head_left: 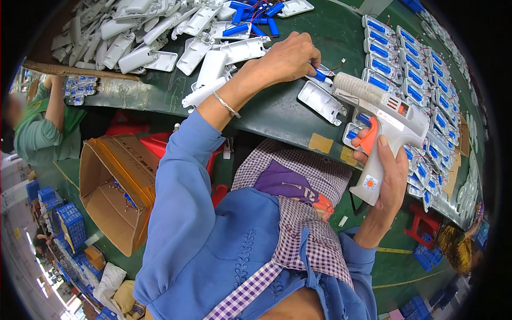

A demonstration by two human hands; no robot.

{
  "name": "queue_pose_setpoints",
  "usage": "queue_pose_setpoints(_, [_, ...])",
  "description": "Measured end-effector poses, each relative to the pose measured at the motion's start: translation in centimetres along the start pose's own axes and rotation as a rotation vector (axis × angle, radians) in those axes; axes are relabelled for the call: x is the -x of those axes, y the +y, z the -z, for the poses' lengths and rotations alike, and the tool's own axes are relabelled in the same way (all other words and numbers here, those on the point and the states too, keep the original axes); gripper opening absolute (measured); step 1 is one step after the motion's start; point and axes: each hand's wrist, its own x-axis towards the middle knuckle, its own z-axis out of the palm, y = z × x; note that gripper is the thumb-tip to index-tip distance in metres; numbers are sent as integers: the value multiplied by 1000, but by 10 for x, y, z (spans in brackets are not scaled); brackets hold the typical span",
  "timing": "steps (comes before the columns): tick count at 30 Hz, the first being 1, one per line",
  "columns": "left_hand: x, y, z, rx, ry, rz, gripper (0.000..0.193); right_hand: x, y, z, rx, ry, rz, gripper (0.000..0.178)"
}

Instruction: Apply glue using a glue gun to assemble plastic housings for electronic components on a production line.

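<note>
My left hand reaches over the green table and pinches a blue cylindrical battery with thin wires. The battery is held at a white plastic shell, partly hidden by the hand and the gun's nozzle end. My right hand is wrapped round the grip of a white glue gun with an orange trigger. The gun's front end points left, close to the battery. An open white shell lies just below it, near the table's front edge. Beneath the gun, another shell with a blue battery is partly covered.
Loose white shells are heaped at the far left, beside a pile of wired blue batteries. Rows of battery-filled shells cover the table's right side. An open cardboard box stands below left. A person in green works at far left.
</note>
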Motion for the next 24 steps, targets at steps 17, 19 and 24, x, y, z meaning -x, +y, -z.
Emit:
queue_pose_setpoints(17, [-3, -2, -4, 22, 40, -14, 16, -14, 5, 3, 35, -42, -13, 31])
queue_pose_setpoints(19, [0, -5, -6, 28, 56, -17, 16, -14, 6, 1, 49, -39, -11, 31])
queue_pose_setpoints(24, [-1, -4, -6, 20, 57, -16, 16, -12, 5, 3, 53, -35, -3, 30])
